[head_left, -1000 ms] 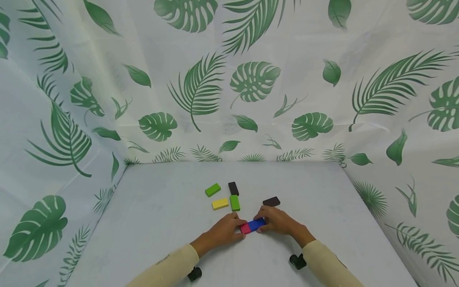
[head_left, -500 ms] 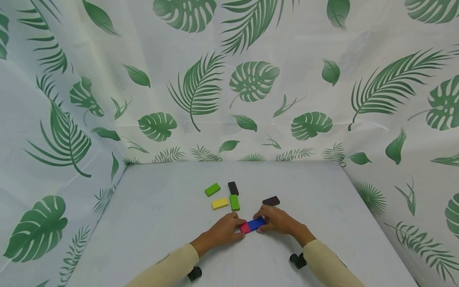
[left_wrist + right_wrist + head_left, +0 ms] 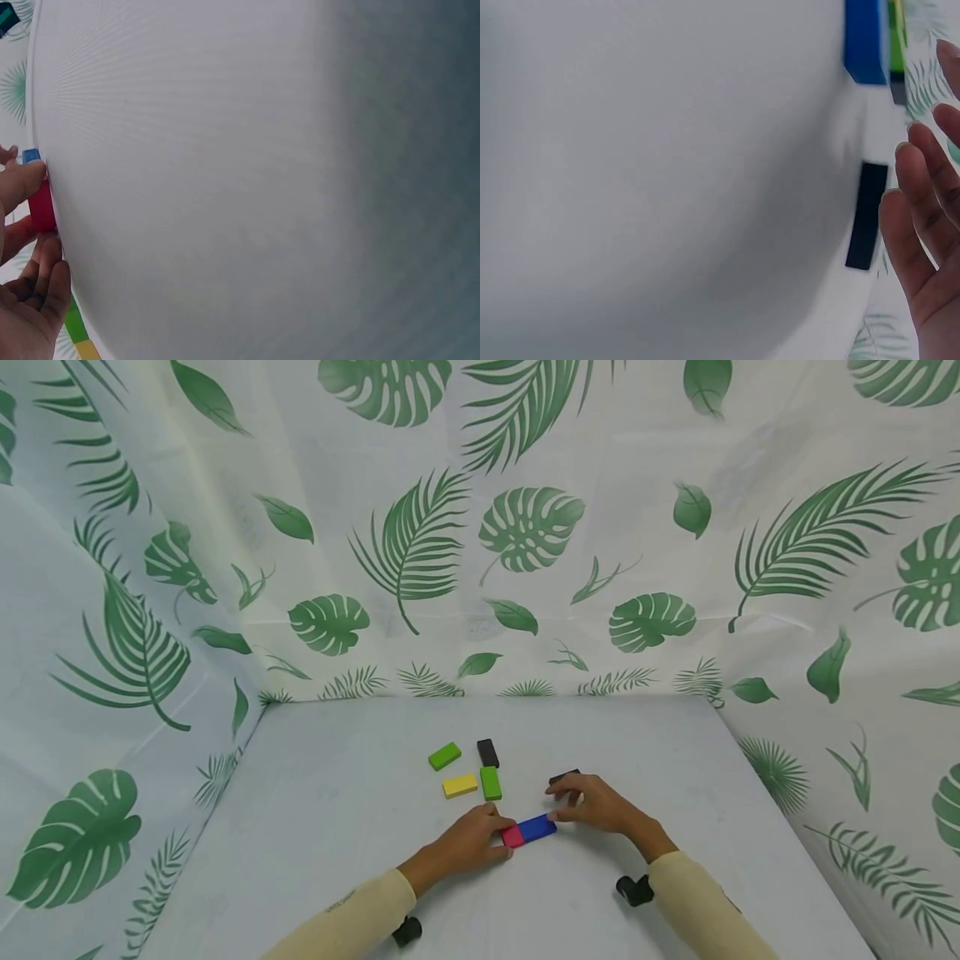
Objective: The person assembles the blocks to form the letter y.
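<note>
My left hand (image 3: pixel 467 841) pinches a red block (image 3: pixel 512 836) between thumb and fingers on the white table. End to end with the red block lies a blue block (image 3: pixel 538 828), on its right. My right hand (image 3: pixel 597 804) is over the blue block's right end, fingers parted and holding nothing. Beyond that hand lies a black block (image 3: pixel 564 777), partly hidden by the fingers. In the right wrist view the fingers are spread apart from the blue block (image 3: pixel 865 45), with the black block (image 3: pixel 867 216) beside them. The left wrist view shows the red block (image 3: pixel 42 206) between thumb and fingers.
Farther back on the table (image 3: pixel 360 777) lie a yellow block (image 3: pixel 460 786), a green block (image 3: pixel 491 783), another green block (image 3: pixel 445 756) and a second black block (image 3: pixel 487 752). A leaf-printed cloth (image 3: pixel 420 660) rises along the table's back and sides.
My right hand has let go of the blue block and lifted slightly up and to the right, now covering part of the black block. The left hand keeps its pinch on the red block.
</note>
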### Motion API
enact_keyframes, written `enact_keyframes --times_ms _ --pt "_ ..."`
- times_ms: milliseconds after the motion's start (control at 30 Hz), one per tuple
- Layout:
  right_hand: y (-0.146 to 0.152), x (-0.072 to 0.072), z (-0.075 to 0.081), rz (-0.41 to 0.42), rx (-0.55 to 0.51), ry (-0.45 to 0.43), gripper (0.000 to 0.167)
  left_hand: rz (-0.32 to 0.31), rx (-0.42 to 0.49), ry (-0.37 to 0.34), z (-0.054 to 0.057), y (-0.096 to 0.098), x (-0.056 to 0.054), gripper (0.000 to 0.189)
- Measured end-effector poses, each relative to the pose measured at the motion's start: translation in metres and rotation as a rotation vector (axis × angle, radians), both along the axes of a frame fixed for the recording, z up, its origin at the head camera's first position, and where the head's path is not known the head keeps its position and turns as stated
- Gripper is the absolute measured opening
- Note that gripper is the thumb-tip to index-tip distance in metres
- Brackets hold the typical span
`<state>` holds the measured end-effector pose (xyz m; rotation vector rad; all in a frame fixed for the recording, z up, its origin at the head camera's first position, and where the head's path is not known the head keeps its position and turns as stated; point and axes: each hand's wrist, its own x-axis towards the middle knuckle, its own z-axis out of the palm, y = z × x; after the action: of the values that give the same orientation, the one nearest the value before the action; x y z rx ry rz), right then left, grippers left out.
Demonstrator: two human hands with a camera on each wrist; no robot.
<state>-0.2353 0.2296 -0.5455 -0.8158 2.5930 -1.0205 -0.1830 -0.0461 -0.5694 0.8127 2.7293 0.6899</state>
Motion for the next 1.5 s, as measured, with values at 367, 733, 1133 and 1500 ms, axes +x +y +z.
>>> enact_keyframes --times_ms 367,733,1133,1500 --pt "0.026 -0.024 0.005 -0.079 -0.054 -0.032 0.043 0.008 0.016 0.005 -0.002 0.0 0.0 0.043" --pt "0.036 -0.032 -0.006 -0.133 0.035 -0.074 0.055 0.009 0.026 0.009 -0.005 -0.001 -0.001 0.043" --pt "0.033 -0.038 -0.005 -0.177 0.204 -0.102 0.057 0.012 0.019 0.0 -0.004 0.001 0.0 0.043" --pt "0.032 -0.039 -0.008 -0.158 0.251 -0.085 0.057 0.015 0.008 0.003 -0.006 0.0 -0.002 0.044"
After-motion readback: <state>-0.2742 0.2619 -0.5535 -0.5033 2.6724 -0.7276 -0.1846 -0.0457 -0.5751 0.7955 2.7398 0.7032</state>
